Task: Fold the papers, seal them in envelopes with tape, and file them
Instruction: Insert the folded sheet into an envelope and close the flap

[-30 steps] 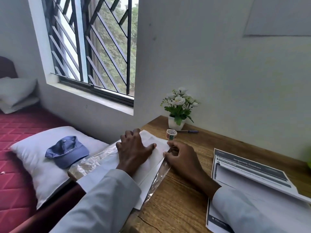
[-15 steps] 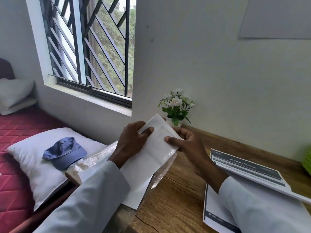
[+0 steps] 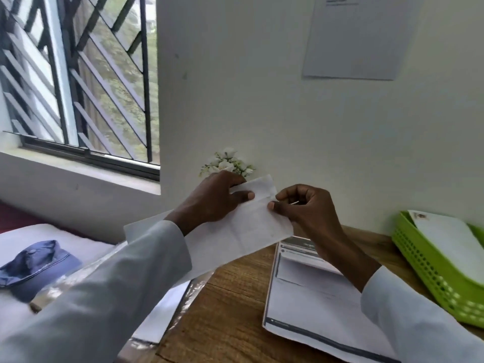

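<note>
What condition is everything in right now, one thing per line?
Envelope: lifted off the desk, held by both hands.
Left hand: grips the envelope's top end.
Right hand: pinches its right edge.
Green tray: on the desk, holds a white sheet.
Printed papers: lying flat.
Blue cap: resting on the pillow.

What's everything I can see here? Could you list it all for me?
envelope: one, white, held up over the desk
printed papers: a stack, white with dark bands, on the desk
tray: one, green, desk's right end, white sheet inside
plastic sleeve: one, clear, desk's left edge
flowers: one bunch, white, behind the hands
cap: one, blue, on a white pillow
wall sheet: one, white, upper right
left hand: grips envelope
right hand: pinches envelope's end
</note>
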Demonstrator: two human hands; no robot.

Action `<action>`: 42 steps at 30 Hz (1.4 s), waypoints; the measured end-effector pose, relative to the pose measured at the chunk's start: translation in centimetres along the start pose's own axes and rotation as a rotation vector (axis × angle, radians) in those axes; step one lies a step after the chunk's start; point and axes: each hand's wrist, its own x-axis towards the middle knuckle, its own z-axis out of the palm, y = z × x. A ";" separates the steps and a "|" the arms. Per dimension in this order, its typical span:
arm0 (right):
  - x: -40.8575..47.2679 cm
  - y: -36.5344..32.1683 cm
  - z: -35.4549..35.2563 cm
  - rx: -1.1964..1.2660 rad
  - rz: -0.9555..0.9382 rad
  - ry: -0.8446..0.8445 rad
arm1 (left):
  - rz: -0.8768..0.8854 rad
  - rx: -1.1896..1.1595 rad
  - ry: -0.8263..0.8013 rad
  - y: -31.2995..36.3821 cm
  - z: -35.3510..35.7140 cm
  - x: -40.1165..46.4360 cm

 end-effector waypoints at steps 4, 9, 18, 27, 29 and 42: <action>-0.7 0.6 -3.5 0.110 0.088 0.013 | 0.070 0.035 -0.026 2.3 2.4 1.7; -1.7 1.8 -7.4 0.166 0.156 0.095 | 0.204 -0.009 -0.070 4.3 5.4 3.3; -4.5 4.5 -9.4 0.174 0.218 0.082 | 0.258 -0.027 -0.025 4.7 10.6 2.7; -5.4 5.7 -8.4 0.186 0.266 0.059 | 0.215 -0.117 0.068 4.0 12.5 1.6; -5.7 6.1 -8.0 0.182 0.301 0.036 | 0.215 -0.135 0.055 4.0 12.7 1.7; -4.3 5.3 -9.8 0.441 0.355 0.053 | 0.463 0.391 -0.061 3.2 11.9 0.1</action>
